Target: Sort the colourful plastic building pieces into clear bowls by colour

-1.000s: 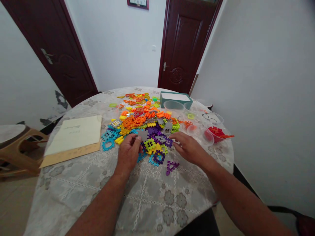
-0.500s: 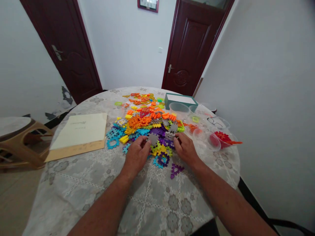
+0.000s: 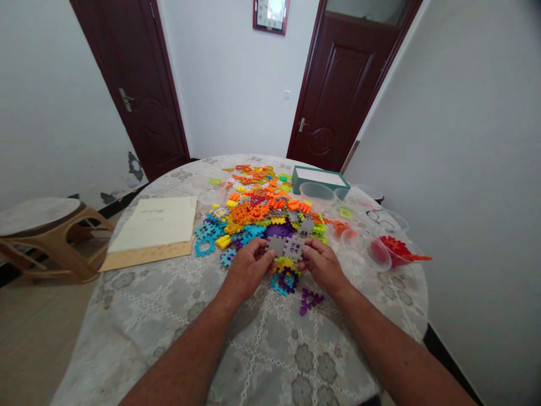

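My left hand (image 3: pixel 249 269) pinches a plain grey toothed building piece (image 3: pixel 276 245) by its left side. My right hand (image 3: pixel 324 264) grips a second grey piece with window-like openings (image 3: pixel 292 248) by its right edge. The two grey pieces meet edge to edge in front of me; whether their teeth are locked I cannot tell. Below them on the table lie a yellow piece (image 3: pixel 286 264) and a dark purple ring piece (image 3: pixel 288 280) over a light blue one. A purple triangular piece (image 3: pixel 310 300) lies nearer me, by my right wrist.
A heap of coloured plastic pieces (image 3: pixel 249 213) spreads beyond my hands. Clear plastic tubs stand to the right, one holding red pieces (image 3: pixel 393 248), near a green box (image 3: pixel 321 179). Papers (image 3: pixel 154 223) lie left on the round table; a stool (image 3: pixel 54 237) stands beyond its edge.
My hands have come together, bringing the two grey pieces from apart to edge against edge. The whole view has shifted slightly, so the scene sits further right and lower.
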Motion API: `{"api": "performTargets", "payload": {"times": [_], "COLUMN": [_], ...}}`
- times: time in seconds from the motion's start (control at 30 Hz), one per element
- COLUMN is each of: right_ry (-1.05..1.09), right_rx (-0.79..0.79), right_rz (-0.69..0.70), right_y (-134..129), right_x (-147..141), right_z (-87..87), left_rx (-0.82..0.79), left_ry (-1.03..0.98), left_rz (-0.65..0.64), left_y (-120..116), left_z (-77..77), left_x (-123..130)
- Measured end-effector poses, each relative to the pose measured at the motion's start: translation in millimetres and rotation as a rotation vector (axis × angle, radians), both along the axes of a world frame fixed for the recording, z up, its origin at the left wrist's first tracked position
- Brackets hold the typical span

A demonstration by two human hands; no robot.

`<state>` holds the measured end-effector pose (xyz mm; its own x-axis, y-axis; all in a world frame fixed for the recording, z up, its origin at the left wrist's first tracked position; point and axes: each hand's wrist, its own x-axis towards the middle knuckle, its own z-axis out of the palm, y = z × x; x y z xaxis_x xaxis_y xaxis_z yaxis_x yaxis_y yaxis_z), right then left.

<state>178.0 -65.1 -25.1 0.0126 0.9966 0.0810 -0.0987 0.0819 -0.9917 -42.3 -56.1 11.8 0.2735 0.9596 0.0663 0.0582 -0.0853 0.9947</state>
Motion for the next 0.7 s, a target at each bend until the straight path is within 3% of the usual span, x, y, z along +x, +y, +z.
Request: {"api": "performTargets", "payload": {"times": [0.27, 0.5, 0.6, 0.7], "right_ry": [0.007, -0.139, -0.365, -0.646], "right_rx": [-0.077, -0.014, 0.135, 0.347], "right_rz": [0.190, 0.195, 0.088, -0.222], "right_y": [-3, -7, -13, -21], "right_x": [-9, -1, 10, 35], "right_z": [-2.0, 21.3, 41.6, 66.5], "left_rx": [-0.034, -0.025, 0.025, 0.094], "left_ry": [-0.074, 0.057, 0.155, 0.243], "left_rz": [-0.180, -0.274, -0.245, -0.185], "left_y": [-1, -1, -2, -1], "left_z": [2.8, 5.1, 2.5, -0.5], "left_x": [0, 0, 1, -1]}}
